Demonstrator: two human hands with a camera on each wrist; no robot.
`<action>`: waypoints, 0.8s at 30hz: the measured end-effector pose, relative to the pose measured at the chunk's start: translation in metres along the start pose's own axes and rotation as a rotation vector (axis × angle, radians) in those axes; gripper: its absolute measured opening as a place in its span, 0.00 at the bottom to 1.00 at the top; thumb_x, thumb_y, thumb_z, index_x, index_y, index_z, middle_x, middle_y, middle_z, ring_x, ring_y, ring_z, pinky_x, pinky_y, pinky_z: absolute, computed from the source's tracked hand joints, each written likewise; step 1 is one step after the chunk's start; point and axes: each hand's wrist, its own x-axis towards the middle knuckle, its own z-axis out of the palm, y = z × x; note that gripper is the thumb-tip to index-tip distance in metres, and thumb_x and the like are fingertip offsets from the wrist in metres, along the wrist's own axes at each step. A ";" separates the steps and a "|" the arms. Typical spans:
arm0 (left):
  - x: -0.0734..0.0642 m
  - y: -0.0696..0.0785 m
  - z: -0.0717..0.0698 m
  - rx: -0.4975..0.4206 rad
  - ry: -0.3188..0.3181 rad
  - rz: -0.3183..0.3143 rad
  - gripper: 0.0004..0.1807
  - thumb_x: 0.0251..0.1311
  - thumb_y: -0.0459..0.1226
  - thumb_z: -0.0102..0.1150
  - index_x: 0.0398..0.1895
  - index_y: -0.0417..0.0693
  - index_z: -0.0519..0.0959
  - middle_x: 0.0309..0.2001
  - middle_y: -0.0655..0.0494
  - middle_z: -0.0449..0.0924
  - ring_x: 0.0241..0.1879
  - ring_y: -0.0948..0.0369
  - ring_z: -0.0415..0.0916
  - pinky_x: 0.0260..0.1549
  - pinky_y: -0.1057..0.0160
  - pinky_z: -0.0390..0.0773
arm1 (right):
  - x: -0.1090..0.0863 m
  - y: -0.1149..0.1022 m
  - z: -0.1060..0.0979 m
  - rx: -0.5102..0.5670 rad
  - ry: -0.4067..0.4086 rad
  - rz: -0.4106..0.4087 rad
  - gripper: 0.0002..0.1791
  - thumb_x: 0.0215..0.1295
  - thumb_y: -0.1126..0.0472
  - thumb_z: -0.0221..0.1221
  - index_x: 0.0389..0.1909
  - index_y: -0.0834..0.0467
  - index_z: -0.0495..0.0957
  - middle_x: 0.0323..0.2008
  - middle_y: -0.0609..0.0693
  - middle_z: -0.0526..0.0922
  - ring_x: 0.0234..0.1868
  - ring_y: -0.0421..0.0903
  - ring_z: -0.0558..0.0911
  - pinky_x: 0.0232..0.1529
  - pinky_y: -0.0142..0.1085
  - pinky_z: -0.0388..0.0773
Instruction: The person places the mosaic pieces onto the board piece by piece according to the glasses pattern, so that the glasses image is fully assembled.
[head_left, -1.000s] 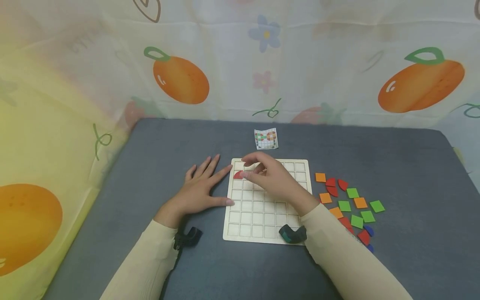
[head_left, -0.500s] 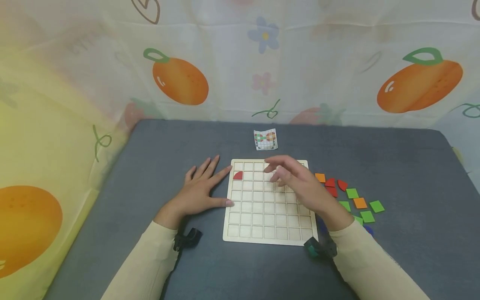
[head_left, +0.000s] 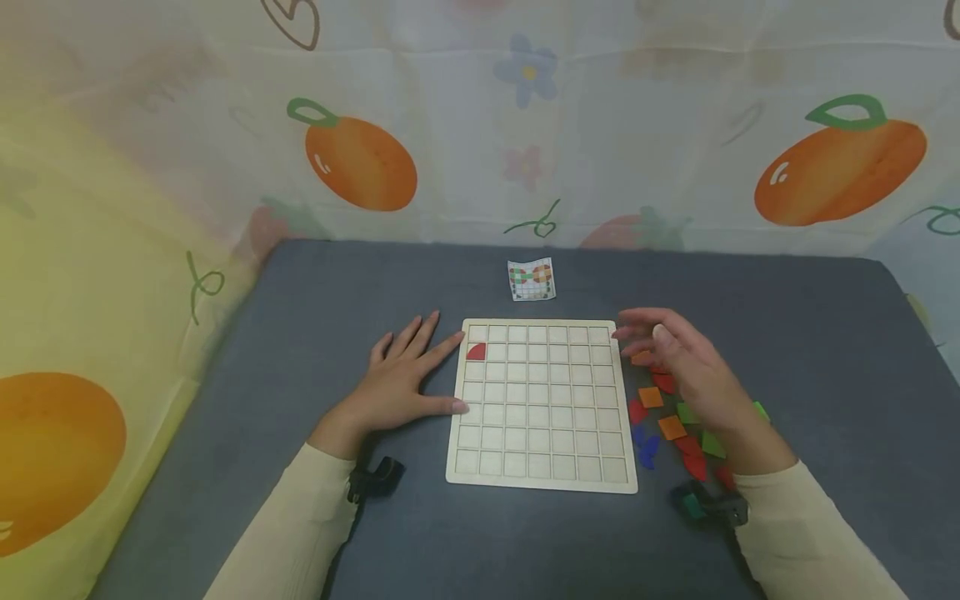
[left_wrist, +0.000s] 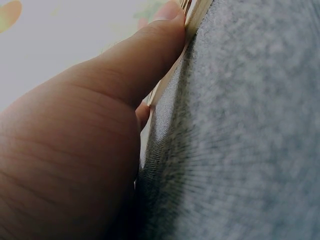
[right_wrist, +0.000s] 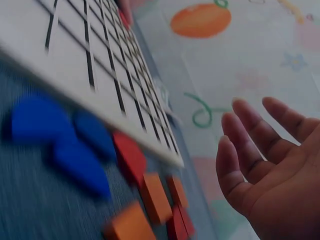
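Observation:
A pale wooden grid board [head_left: 528,406] lies flat on the table, with one red quarter-circle tile [head_left: 476,352] in a cell near its upper left corner. My left hand [head_left: 397,379] lies spread beside the board; its thumb and index fingertip touch the left edge, and the left wrist view shows the thumb [left_wrist: 150,45] on that edge. Over the loose tiles, just right of the board, hovers my right hand [head_left: 686,367] with loosely bent fingers and nothing in them. Beneath it are orange square tiles [head_left: 651,397], blue tiles [head_left: 647,447], red tiles [head_left: 692,458] and green square tiles [head_left: 712,444], some hidden by the hand.
A small printed pattern card [head_left: 532,279] lies behind the board. The grey table [head_left: 375,275] runs back to a fruit-print curtain [head_left: 450,125]. Black wrist cameras sit on both wrists, the right one [head_left: 708,504] low beside the tiles.
My right hand has come away from the red quarter-circle tile and swept right across the board to the loose tiles. The left hand has stayed in place.

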 end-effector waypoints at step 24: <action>0.000 0.000 0.000 0.005 -0.003 0.001 0.60 0.59 0.74 0.67 0.90 0.69 0.51 0.90 0.53 0.31 0.87 0.48 0.27 0.76 0.32 0.30 | -0.040 0.053 -0.083 -0.301 0.110 0.200 0.23 0.87 0.58 0.55 0.74 0.65 0.72 0.56 0.35 0.82 0.54 0.30 0.79 0.52 0.19 0.71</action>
